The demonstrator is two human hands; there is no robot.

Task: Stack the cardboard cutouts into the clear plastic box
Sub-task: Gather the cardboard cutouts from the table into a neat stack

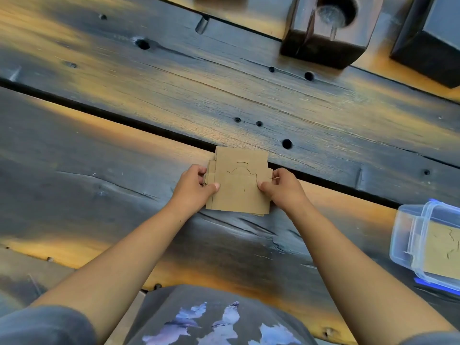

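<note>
While the stack of cardboard cutouts (240,181) is pinched at both sides, by the left hand (196,186) and the right hand (280,186), its edges are best squared before the lift. Thumbs are pressed on top, fingers tucked beneath. Brown, flat, slightly fanned sheets are seen, with curved cuts scored in the top one, on the wooden table (174,95). The clear plastic box (423,245) is parked well to the right, cardboard already inside.

Wide bare tabletop (99,170) is lying open left of the hands and between them and the clear plastic box (428,245) at the right edge. Two dark wooden blocks (323,33) are standing at the far side, well apart from everything.
</note>
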